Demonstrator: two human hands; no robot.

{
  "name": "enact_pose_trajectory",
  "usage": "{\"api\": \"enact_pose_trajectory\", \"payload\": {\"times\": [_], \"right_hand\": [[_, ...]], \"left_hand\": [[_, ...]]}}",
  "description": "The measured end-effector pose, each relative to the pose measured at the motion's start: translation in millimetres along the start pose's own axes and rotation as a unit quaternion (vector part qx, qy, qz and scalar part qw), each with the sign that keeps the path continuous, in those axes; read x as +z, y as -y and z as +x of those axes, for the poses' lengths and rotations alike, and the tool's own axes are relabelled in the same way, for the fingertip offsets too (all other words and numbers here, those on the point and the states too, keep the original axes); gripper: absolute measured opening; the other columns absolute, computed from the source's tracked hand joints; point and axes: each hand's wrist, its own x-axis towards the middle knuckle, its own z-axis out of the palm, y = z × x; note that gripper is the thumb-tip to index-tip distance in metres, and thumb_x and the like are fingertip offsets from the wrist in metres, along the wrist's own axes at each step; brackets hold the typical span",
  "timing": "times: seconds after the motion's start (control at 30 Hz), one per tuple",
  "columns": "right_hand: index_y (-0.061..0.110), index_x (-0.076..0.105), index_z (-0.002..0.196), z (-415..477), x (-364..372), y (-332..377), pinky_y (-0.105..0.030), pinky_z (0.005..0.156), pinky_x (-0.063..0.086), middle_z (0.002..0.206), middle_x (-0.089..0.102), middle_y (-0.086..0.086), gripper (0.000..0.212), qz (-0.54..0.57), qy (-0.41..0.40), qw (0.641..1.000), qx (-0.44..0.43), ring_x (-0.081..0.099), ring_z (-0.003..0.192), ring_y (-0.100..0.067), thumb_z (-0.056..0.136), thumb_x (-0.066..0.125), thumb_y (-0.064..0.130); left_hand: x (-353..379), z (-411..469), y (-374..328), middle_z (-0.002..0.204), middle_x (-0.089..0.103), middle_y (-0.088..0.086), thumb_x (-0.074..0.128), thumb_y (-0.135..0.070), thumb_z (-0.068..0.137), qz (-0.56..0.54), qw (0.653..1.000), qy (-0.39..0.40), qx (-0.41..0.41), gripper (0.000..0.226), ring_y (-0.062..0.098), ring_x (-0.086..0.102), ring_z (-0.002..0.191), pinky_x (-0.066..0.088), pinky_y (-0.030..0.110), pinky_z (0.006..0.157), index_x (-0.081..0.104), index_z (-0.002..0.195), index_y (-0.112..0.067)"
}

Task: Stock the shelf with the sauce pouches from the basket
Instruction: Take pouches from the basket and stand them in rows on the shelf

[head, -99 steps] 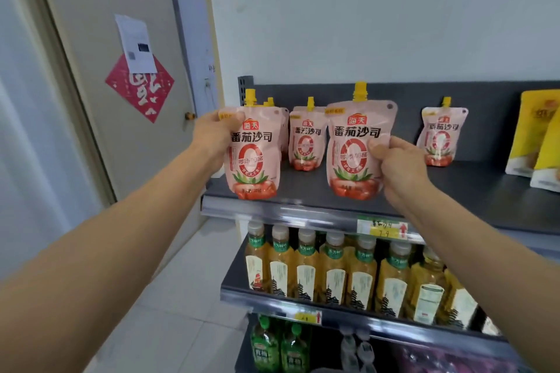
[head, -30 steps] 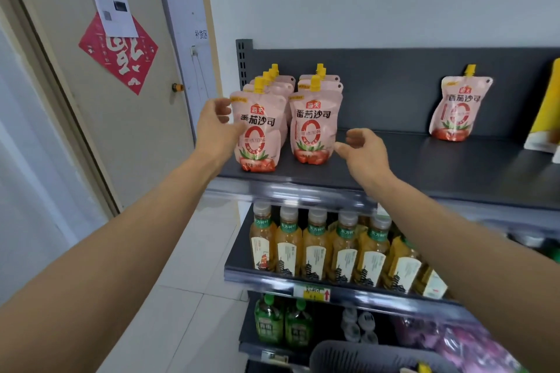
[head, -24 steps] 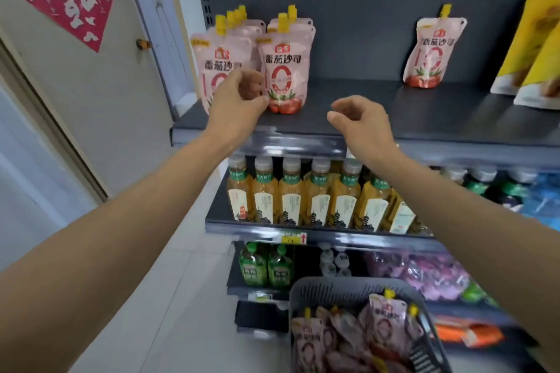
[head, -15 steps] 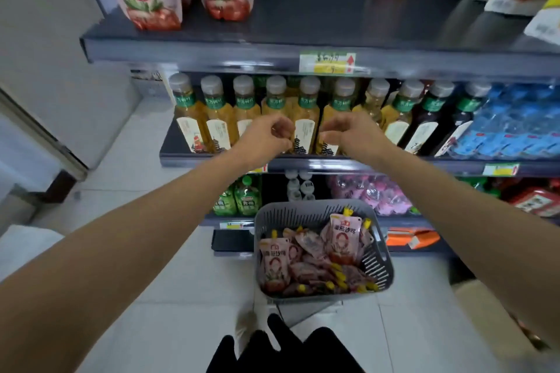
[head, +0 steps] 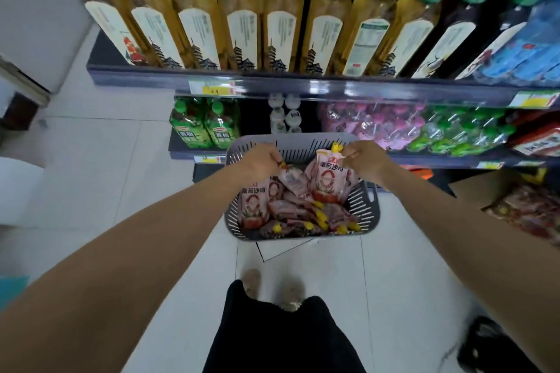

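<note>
Bending over a grey slotted basket (head: 365, 209) on the white tiled floor (head: 91, 166), a person reaches both bare arms down among the sauce pouches (head: 291, 212) heaped inside it, in front of a stocked shop shelf. At far left, two green bottles (head: 204, 127) stand on the lowest shelf, just beyond the basket's far rim. Above them a row of amber tea bottles (head: 242, 27) with green neck bands fills the upper shelf (head: 136, 74), whose front rail carries a yellow price tag (head: 216, 88). The left hand (head: 259, 162) hovers over the basket's far left corner, fingers curled and pinching the yellow cap of a tilted pouch (head: 292, 180) that lies back label up on the heap. Small white-capped bottles (head: 285, 113) sit in the dark gap of the shelf behind the hands. The person's black trousers (head: 281, 339) and light shoes (head: 272, 291) show at the bottom, near the basket. Just right of the tilted pouch stands an upright pouch (head: 328, 179), pink, with a red ring and tomatoes printed on its front, its base down among the others. The right hand (head: 365, 160) pinches its top edge beside the yellow spout. More pouches lie flat and crossed beneath, several yellow caps towards the near wall. Further right, pink packs (head: 372, 127) and green packs (head: 454, 133) fill the lower shelf, with blue packs (head: 527, 51) on the shelf above.
</note>
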Motion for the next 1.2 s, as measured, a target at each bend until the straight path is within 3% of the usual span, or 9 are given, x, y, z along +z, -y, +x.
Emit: {"api": "enact_pose_trajectory", "payload": {"times": [0.17,0.43,0.57,0.63,0.73,0.8,0.9,1.07,1.2], "right_hand": [[-0.003,0.052,0.127,38.5,24.4,-37.6,-0.028,0.09,0.042,0.13,0.057,-0.018,0.043,-0.007,-0.005,0.999,0.035,0.054,0.118,-0.03,0.088,0.062,0.015],[0.003,0.053,0.125,102.5,63.3,-87.9,-0.03,0.088,0.044,0.124,0.061,-0.016,0.039,-0.04,0.012,0.995,0.087,0.058,0.113,-0.03,0.088,0.06,0.014],[0.008,0.044,0.134,126.1,90.3,-101.2,-0.022,0.089,0.04,0.13,0.057,-0.012,0.054,-0.029,0.0,0.997,0.075,0.053,0.119,-0.028,0.086,0.063,0.026],[0.002,0.03,0.141,137.7,103.5,-108.2,-0.032,0.104,0.04,0.14,0.047,-0.017,0.068,-0.035,-0.025,0.996,0.084,0.046,0.128,-0.03,0.087,0.058,0.032],[-0.006,0.018,0.144,142.2,113.5,-107.5,-0.037,0.111,0.032,0.147,0.034,-0.022,0.068,-0.077,-0.077,0.988,0.108,0.036,0.135,-0.032,0.094,0.048,0.028],[-0.002,0.017,0.145,145.0,118.3,-109.7,-0.038,0.108,0.034,0.145,0.036,-0.021,0.071,-0.03,-0.105,0.987,0.122,0.035,0.134,-0.034,0.091,0.055,0.023],[0.01,0.012,0.148,153.1,124.3,-120.9,-0.042,0.11,0.032,0.146,0.033,-0.017,0.077,0.032,-0.094,0.987,0.123,0.029,0.137,-0.035,0.088,0.059,0.02],[0.012,0.038,0.135,168.7,119.2,-121.8,-0.042,0.104,0.041,0.128,0.058,-0.009,0.062,0.072,-0.107,0.98,0.153,0.049,0.125,-0.031,0.081,0.068,0.022],[0.005,0.043,0.13,175.1,124.4,-116.4,-0.045,0.099,0.047,0.127,0.058,-0.014,0.064,0.073,-0.101,0.974,0.187,0.053,0.119,-0.033,0.077,0.071,0.028]], "left_hand": [[32.9,43.4,23.8,0.12,0.058,0.014,0.053,0.002,0.085,0.072,0.996,0.051,0.001,0.029,0.028,0.055,0.111,0.044,0.028,0.083,0.059,0.113,-0.004],[71.3,117.5,60.8,0.135,0.045,0.012,0.042,0.009,0.088,0.239,0.966,0.077,0.062,0.04,0.027,0.046,0.121,0.038,0.031,0.094,0.051,0.123,-0.007],[93.6,144.9,70.6,0.142,0.04,0.013,0.042,0.0,0.093,0.381,0.909,0.095,0.144,0.043,0.03,0.039,0.129,0.033,0.037,0.106,0.046,0.134,-0.012],[105.7,155.8,79.8,0.147,0.038,0.012,0.039,-0.017,0.098,0.42,0.883,0.1,0.181,0.041,0.028,0.033,0.136,0.025,0.037,0.112,0.043,0.138,-0.011],[118.6,172.5,94.4,0.152,0.028,0.013,0.049,-0.005,0.09,0.435,0.878,0.092,0.18,0.056,0.029,0.027,0.139,0.028,0.041,0.112,0.032,0.143,-0.011],[122.4,177.9,96.7,0.156,0.02,0.01,0.047,-0.002,0.09,0.413,0.889,0.1,0.168,0.06,0.028,0.018,0.144,0.02,0.042,0.116,0.027,0.146,-0.012],[125.2,185.7,98.0,0.156,0.019,0.006,0.042,-0.009,0.093,0.431,0.877,0.075,0.2,0.057,0.028,0.011,0.146,0.011,0.04,0.119,0.023,0.147,-0.015],[121.3,190.5,106.4,0.158,0.017,0.007,0.045,-0.003,0.092,0.441,0.862,0.079,0.24,0.057,0.026,0.009,0.147,0.011,0.037,0.12,0.03,0.146,-0.017],[114.0,181.2,107.4,0.156,0.017,0.017,0.045,-0.006,0.093,0.44,0.866,0.064,0.229,0.041,0.028,0.017,0.145,0.028,0.039,0.114,0.046,0.133,-0.01]]}}
